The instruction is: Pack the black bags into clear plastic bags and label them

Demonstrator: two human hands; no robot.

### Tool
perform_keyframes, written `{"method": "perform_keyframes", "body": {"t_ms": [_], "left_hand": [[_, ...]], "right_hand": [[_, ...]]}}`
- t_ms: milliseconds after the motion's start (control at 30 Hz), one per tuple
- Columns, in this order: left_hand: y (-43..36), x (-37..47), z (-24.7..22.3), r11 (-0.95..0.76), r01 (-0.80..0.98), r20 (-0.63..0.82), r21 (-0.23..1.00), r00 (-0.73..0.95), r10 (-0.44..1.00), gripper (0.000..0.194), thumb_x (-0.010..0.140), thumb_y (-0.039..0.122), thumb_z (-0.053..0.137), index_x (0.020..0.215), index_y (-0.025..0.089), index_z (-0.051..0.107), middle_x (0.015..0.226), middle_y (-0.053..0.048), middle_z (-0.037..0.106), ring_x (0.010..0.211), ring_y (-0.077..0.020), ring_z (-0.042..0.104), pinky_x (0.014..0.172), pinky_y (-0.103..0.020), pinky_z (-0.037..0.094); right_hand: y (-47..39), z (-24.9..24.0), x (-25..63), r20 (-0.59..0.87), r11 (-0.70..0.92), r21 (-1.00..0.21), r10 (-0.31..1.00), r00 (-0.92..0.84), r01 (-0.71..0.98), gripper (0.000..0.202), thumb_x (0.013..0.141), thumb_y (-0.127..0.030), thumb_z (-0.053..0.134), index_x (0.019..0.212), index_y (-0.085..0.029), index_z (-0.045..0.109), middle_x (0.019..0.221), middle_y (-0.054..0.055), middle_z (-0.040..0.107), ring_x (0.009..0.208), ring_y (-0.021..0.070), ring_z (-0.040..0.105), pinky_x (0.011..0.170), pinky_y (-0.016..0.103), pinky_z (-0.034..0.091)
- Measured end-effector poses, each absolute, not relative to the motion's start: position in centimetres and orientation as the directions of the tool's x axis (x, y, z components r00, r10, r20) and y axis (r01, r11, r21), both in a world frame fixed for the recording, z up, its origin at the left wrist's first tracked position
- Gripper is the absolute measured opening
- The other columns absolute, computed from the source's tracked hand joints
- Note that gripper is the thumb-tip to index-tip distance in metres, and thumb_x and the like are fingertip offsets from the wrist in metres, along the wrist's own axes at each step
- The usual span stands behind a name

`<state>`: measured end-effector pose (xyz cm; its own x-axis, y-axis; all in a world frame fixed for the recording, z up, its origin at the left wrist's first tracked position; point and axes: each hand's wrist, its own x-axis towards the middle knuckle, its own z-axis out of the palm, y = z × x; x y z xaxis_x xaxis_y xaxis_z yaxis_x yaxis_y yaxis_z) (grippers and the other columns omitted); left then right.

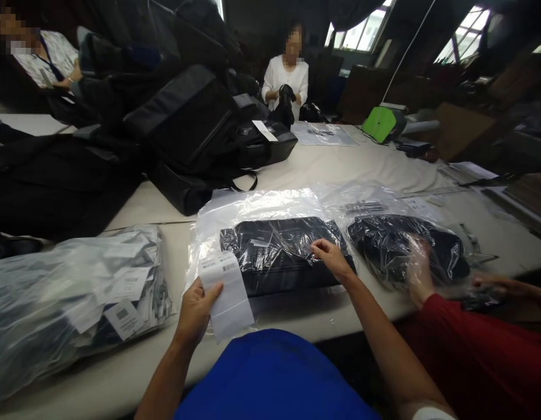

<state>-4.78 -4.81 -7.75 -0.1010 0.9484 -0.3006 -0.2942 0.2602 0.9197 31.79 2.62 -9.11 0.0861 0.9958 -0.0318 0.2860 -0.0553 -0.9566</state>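
Note:
My left hand (197, 306) grips a white sheet of barcode labels (230, 300) between thumb and fingers, over the table's near edge. In front of me a black bag (292, 271) lies flat, its upper part under a clear plastic bag (253, 204) that spreads out behind it. A small pale tag (260, 242) shows beneath the film. Over the right part of the black bag, my right hand (332, 258) is closed in a pinch at the plastic. What is between its fingertips is too small to make out.
At right, a co-worker's blurred hand (419, 271) presses another plastic-wrapped black bag (384, 233). A large plastic sack of tagged goods (91, 291) lies at left. Black bags (187, 116) are heaped behind it. A person in white (285, 76) stands across the table, near a green object (379, 123).

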Motion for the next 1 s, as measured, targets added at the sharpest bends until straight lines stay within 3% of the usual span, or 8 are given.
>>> {"method": "perform_keyframes", "body": {"t_ms": [200,367,567,1000], "left_hand": [[-4.5,-3.2,-8.0,0.292,-0.205,-0.306,0.934,-0.038,0.951,0.06,0.067,0.043,0.081,0.115,0.014,0.059,0.098,-0.009,0.073,0.085,-0.0263,0.07,0.074,-0.036,0.058],[-5.0,-3.3,-8.5,0.329,-0.232,-0.34,0.915,-0.008,0.941,0.061,0.07,0.04,0.08,0.12,0.016,0.056,0.101,-0.009,0.073,0.087,-0.027,0.07,0.074,-0.037,0.059],[-5.5,-4.4,-8.9,0.339,-0.244,-0.356,0.908,-0.026,0.934,0.063,0.072,0.039,0.08,0.125,0.016,0.054,0.103,-0.01,0.073,0.089,-0.0265,0.07,0.075,-0.036,0.059],[-5.6,-4.4,-8.4,0.345,-0.258,-0.369,0.902,-0.046,0.928,0.066,0.069,0.039,0.081,0.125,0.017,0.053,0.106,-0.008,0.073,0.096,-0.0278,0.069,0.082,-0.04,0.059]], "right_hand": [[7.7,-11.6,31.3,-0.176,-0.107,-0.896,0.977,-0.123,0.431,0.034,0.077,-0.052,0.059,0.078,-0.018,0.058,0.071,0.0,0.06,0.068,0.0146,0.057,0.065,0.027,0.047],[11.3,-12.7,30.0,-0.221,-0.111,-0.851,0.962,-0.158,0.514,0.026,0.075,-0.042,0.064,0.072,-0.016,0.061,0.061,-0.001,0.056,0.06,0.0127,0.051,0.06,0.025,0.039],[13.6,-14.1,29.8,-0.298,-0.151,-0.817,0.937,-0.183,0.556,0.03,0.075,-0.045,0.065,0.07,-0.016,0.061,0.053,-0.003,0.051,0.053,0.0104,0.044,0.053,0.023,0.033],[15.6,-14.9,30.2,-0.4,-0.217,-0.801,0.887,-0.231,0.558,0.036,0.065,-0.048,0.075,0.059,-0.017,0.057,0.046,-0.004,0.049,0.047,0.0089,0.044,0.049,0.022,0.033]]}}
